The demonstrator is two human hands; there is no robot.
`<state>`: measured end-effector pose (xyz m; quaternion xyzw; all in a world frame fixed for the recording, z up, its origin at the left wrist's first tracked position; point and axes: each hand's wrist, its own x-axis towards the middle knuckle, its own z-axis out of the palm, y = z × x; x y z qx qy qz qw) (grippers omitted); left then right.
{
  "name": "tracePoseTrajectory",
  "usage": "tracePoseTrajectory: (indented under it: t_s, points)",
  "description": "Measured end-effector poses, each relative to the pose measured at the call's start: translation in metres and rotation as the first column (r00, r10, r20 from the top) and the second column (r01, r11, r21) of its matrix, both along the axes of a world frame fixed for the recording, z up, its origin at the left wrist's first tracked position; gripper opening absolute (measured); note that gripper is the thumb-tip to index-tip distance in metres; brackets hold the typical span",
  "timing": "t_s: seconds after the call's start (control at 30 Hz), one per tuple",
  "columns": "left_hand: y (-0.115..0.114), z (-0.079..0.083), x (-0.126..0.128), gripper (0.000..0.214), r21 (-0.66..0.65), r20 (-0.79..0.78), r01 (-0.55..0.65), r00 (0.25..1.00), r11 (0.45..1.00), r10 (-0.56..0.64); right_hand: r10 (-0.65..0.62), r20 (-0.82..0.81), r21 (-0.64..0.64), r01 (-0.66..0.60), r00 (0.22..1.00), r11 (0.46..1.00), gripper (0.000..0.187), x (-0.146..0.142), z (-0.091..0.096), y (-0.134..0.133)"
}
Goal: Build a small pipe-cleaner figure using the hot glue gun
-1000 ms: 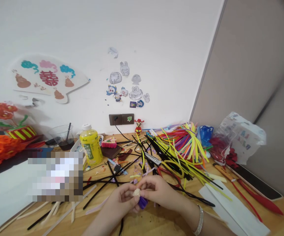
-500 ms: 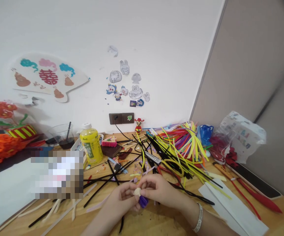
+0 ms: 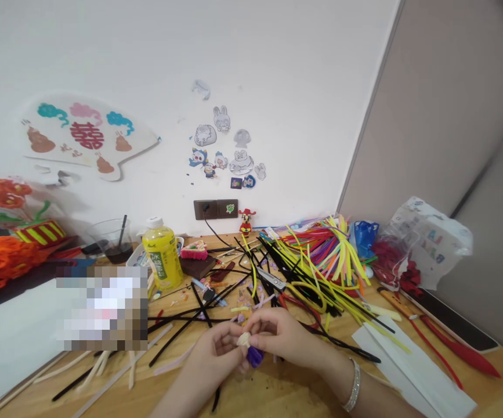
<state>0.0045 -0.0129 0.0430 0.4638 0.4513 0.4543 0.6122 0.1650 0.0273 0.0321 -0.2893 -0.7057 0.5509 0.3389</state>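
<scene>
Between my fingers, just above the front of the wooden table, is a small craft piece (image 3: 255, 356) with a cream top and a purple lower part. My left hand (image 3: 217, 355) pinches it from the left, thumb on the cream part. From the right, my right hand (image 3: 279, 337) pinches the same piece, its fingertips meeting those of the left. The fingers hide part of it. Black pipe cleaners (image 3: 199, 305) lie just beyond my hands, with purple scraps among them.
Scissors (image 3: 272, 278) lie behind my hands beside a heap of coloured pipe cleaners (image 3: 321, 249). A yellow drink bottle (image 3: 163, 255) and a plastic cup (image 3: 114, 244) stand back left. White paper (image 3: 412, 366) and a red-handled tool (image 3: 460, 345) are at right.
Both hands keep their pinch on the craft piece in nearly the same place. The whole view has shifted very slightly.
</scene>
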Motion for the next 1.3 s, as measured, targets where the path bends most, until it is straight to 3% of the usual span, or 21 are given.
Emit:
tracePoseTrajectory:
  t_s: [0.3,0.43,0.7,0.8,0.97,1.3]
  points:
    - [0.004,-0.007,-0.004,0.031,-0.046,0.055,0.055,0.997,0.997,-0.052,-0.01,0.013,0.004,0.01,1.0,1.0,0.024,0.0,0.001,0.001]
    - [0.003,-0.005,-0.008,0.03,-0.071,0.163,0.095,0.983,0.993,-0.082,-0.013,0.005,0.029,0.012,1.0,1.0,0.023,0.002,0.004,0.003]
    - [0.008,-0.01,-0.009,0.007,-0.145,0.289,0.079,0.957,0.986,-0.034,-0.032,-0.012,0.011,0.032,0.999,0.999,0.021,0.002,-0.003,0.007]
    - [0.009,-0.013,-0.007,0.025,-0.141,0.302,0.035,0.953,0.989,0.009,-0.054,-0.03,0.012,0.054,0.998,0.998,0.021,0.001,-0.008,0.008]
    - [0.006,-0.01,-0.005,0.035,-0.119,0.245,0.034,0.97,0.992,-0.004,-0.06,-0.029,0.017,0.061,0.998,0.998,0.021,0.001,-0.002,0.006]
    - [0.009,-0.017,-0.011,0.04,-0.073,-0.019,0.245,0.969,0.967,-0.247,0.023,-0.002,0.004,-0.023,1.0,1.0,0.018,0.002,-0.003,0.004]
